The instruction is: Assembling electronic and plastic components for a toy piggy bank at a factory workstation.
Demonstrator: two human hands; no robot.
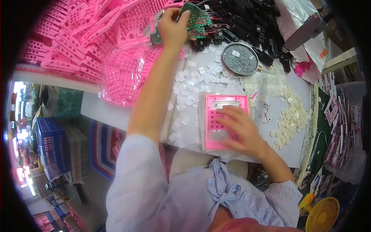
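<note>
My left hand (172, 29) is stretched far forward, its thumb and fingers closed on the edge of a green circuit board (196, 15). More boards with thin coloured wires lie just beside it. Nearer to me, my right hand (241, 129) hovers over or rests on a pink plastic casing (208, 140), its fingers spread; contact is hard to make out. The casing lies flat, with square key openings and a silvery strip (225, 103) near its far end. Part of it is hidden under my fingers.
Pink casings (73, 42) heap at the far left, beside a clear bag of pink keys (121, 79). White squares (185, 112) are scattered mid-table. Right of them are a round tin of small metal pieces (240, 58), pale discs (291, 116) and black parts (247, 23). A grey power tool (305, 33) hangs above.
</note>
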